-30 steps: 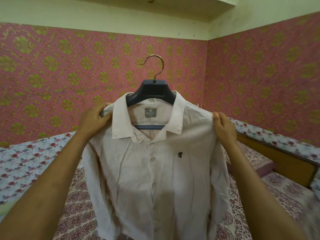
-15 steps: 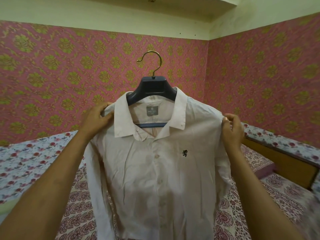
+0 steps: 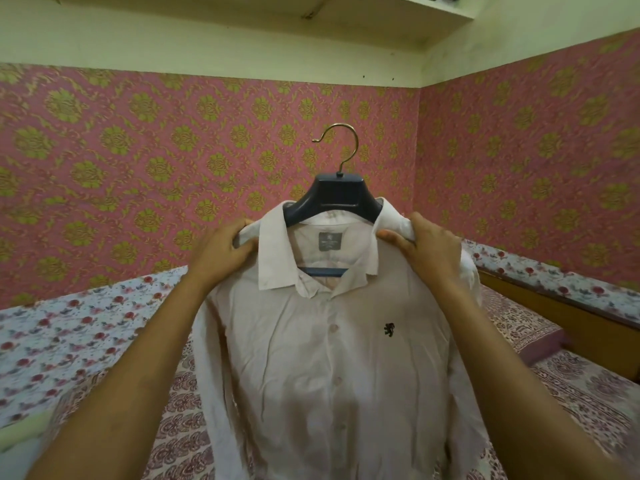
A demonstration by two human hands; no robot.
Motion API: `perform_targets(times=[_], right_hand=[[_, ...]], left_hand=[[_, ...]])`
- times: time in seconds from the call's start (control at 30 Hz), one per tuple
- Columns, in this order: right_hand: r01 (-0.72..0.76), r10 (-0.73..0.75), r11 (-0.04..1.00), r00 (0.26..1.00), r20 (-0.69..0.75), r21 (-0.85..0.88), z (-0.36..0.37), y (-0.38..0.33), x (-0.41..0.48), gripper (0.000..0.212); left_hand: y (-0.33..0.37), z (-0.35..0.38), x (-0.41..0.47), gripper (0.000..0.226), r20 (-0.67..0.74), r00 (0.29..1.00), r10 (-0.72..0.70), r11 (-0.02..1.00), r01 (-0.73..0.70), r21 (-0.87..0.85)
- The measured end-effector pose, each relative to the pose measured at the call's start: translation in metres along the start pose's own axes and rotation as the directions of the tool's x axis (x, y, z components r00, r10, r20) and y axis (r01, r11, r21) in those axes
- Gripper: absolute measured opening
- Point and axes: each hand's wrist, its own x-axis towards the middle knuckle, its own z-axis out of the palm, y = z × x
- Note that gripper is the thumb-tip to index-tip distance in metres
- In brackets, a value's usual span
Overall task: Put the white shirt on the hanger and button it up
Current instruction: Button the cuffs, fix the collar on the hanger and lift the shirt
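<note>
From the head camera: up in mid-air, straight ahead, a white shirt (image 3: 332, 358) draped over a dark blue plastic hanger (image 3: 341, 199), brass hook (image 3: 343, 147) poking up free against the pink-and-gold wallpaper (image 3: 138, 150). Gripping the shoulder cloth just left of the collar (image 3: 275, 251) with the left hand (image 3: 225, 252), fingers curled into the fabric. Clutching a bunched fold of the other shoulder with the right hand (image 3: 431, 252), thumb across the front, right beside the collar's far wing. Both forearms stretched up from the bottom corners.

Collar spread open at the neck, grey label (image 3: 328, 241) showing inside, hanger's crossbar peeking through below it. Down the middle, front edges lying together, a row of small buttons (image 3: 333, 328) visible; fastened or merely overlapped, cannot tell. Small dark embroidered emblem (image 3: 388, 329) on the chest, right of the button row. Sleeves hanging down either side, lower hem out of frame.

Behind and below: paisley bedspread (image 3: 183, 427), floral sheet (image 3: 69, 334) off to the left, wooden bed frame (image 3: 571, 317) along the right wall, white shelf (image 3: 415, 8) up near the ceiling.
</note>
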Motion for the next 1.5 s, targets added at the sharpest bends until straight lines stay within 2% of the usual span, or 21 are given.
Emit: perform_targets(times=[0.07,0.13,0.23,0.33,0.4,0.47,0.53,0.63,0.77,0.9,1.03,1.17,1.33,1.5], right_hand=[[-0.013,0.013,1.000,1.000,-0.011,-0.013,-0.005,-0.001,-0.007,0.074],[-0.020,0.019,0.999,0.999,-0.038,-0.026,-0.013,0.002,-0.013,0.072],[-0.069,0.065,0.995,0.996,-0.063,-0.077,-0.027,0.014,-0.025,0.087],[-0.121,0.116,0.988,0.992,-0.056,-0.100,-0.045,0.025,-0.039,0.090],[-0.148,0.142,0.981,0.988,-0.052,-0.126,-0.064,0.034,-0.052,0.083],[-0.182,0.175,0.969,0.983,-0.060,-0.169,-0.088,0.048,-0.067,0.070],[-0.208,0.201,0.960,0.978,-0.055,-0.185,-0.108,0.059,-0.079,0.067],[-0.267,0.246,0.929,0.963,-0.110,-0.256,-0.153,0.085,-0.103,0.075],[-0.342,0.285,0.873,0.936,-0.205,-0.347,-0.239,0.124,-0.146,0.079],[-0.413,0.336,0.812,0.909,-0.248,-0.412,-0.330,0.157,-0.196,0.075],[-0.486,0.394,0.709,0.874,-0.285,-0.511,-0.441,0.188,-0.257,0.070],[-0.570,0.419,0.569,0.821,-0.388,-0.593,-0.553,0.213,-0.312,0.063],[-0.626,0.455,0.441,0.774,-0.441,-0.644,-0.633,0.233,-0.348,0.070],[-0.690,0.460,0.320,0.712,-0.531,-0.649,-0.700,0.271,-0.380,0.064]], left_hand=[[0.000,0.000,-0.001,0.049,0.057,0.998,0.034,0.999,-0.033,-0.029],[0.010,-0.001,-0.003,0.045,0.125,0.988,0.091,0.988,-0.074,-0.134],[0.025,0.004,-0.004,0.053,0.223,0.965,0.136,0.957,-0.070,-0.281],[0.040,0.024,0.003,0.065,0.210,0.960,0.185,0.973,-0.149,-0.177],[0.059,0.043,0.007,0.065,0.137,0.968,0.210,0.976,-0.200,-0.089],[0.085,0.060,0.008,0.077,0.103,0.973,0.207,0.978,-0.202,-0.060],[0.107,0.073,0.007,0.087,0.088,0.974,0.210,0.978,-0.208,-0.025],[0.159,0.094,-0.007,0.081,0.030,0.968,0.250,0.968,-0.250,0.000],[0.249,0.121,-0.035,0.088,0.015,0.947,0.321,0.947,-0.321,0.016],[0.340,0.144,-0.071,0.084,0.022,0.922,0.386,0.920,-0.384,-0.076],[0.450,0.172,-0.125,0.084,0.020,0.883,0.469,0.871,-0.459,-0.174],[0.565,0.191,-0.180,0.078,0.035,0.835,0.548,0.802,-0.513,-0.306],[0.656,0.209,-0.213,0.079,0.029,0.788,0.616,0.728,-0.554,-0.404],[0.747,0.232,-0.235,0.067,0.024,0.730,0.684,0.659,-0.603,-0.450]])
